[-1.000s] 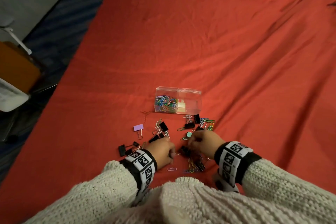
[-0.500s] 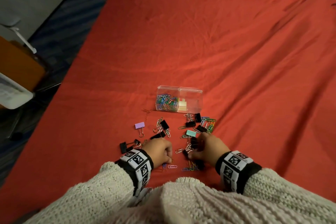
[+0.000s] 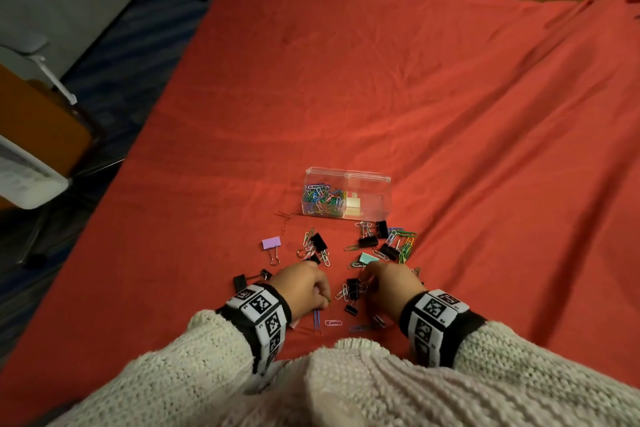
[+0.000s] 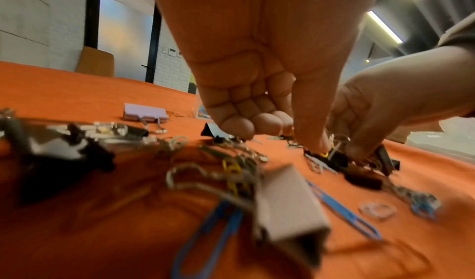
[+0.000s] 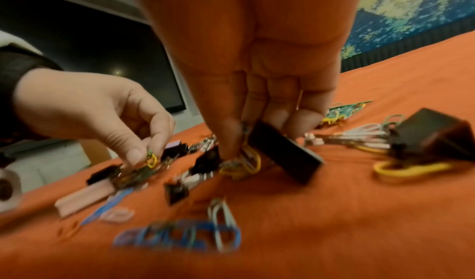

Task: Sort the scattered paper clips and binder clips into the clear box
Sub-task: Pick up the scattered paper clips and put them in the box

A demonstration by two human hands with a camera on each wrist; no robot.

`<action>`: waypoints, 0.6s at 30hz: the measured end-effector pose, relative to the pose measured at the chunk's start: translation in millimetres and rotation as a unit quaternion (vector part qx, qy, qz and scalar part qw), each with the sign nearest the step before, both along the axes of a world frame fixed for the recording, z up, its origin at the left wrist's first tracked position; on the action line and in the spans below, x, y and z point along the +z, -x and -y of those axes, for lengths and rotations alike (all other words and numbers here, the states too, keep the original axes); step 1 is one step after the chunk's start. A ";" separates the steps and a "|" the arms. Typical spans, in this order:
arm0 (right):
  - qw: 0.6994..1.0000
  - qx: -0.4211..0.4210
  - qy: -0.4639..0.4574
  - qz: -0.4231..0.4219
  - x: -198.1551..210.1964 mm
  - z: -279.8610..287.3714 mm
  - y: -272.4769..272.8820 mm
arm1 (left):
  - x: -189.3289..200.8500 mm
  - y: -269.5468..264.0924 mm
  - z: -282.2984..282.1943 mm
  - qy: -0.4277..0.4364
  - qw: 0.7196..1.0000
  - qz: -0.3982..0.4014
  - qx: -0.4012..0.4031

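no readable text, only coded marker squares on wristbands (image 3: 258, 308)

A: What colours am I getting on my feed?

B: On mine, the cloth (image 3: 381, 80) over the desk is plain red-orange. The clear box (image 3: 348, 197) shows a tangle of blue, green, yellow and red paper clips (image 3: 323, 199) in one half, and something pale cream (image 3: 353, 206) in the middle.

A: I count mostly black binder clips (image 3: 388, 251), plus one lilac binder clip (image 3: 271, 243) and one mint binder clip (image 3: 368, 257).

B: Near the sleeves (image 3: 194, 367) I see a blue paper clip (image 3: 316, 317) and a pale pink one (image 3: 333, 323). The sleeves are cream knit; both wristbands (image 3: 259, 312) are black with white squares carrying black block patterns.

A: My right wrist view shows a yellow paper clip (image 5: 411, 170).
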State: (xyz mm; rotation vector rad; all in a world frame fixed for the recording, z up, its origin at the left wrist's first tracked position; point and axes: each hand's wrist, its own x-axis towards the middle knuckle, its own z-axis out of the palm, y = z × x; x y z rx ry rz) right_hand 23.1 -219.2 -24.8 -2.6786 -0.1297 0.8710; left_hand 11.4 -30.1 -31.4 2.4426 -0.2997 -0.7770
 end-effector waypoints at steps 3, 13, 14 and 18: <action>0.999 -0.034 -0.012 0.007 8.5 2.7 -11.9 | 4.1 -11.4 -7.8 0.037 0.999 0.018 0.030; 0.971 -0.149 -0.167 0.082 43.8 -12.9 -74.8 | 31.7 -71.7 -22.6 0.083 0.969 0.138 0.187; 0.966 -0.161 -0.186 0.080 43.6 -18.7 -83.3 | 33.1 -78.3 -22.0 0.080 0.963 0.149 0.212; 0.942 -0.206 -0.260 0.056 43.9 -40.6 -111.7 | 33.1 -101.9 -16.2 0.089 0.945 0.161 0.271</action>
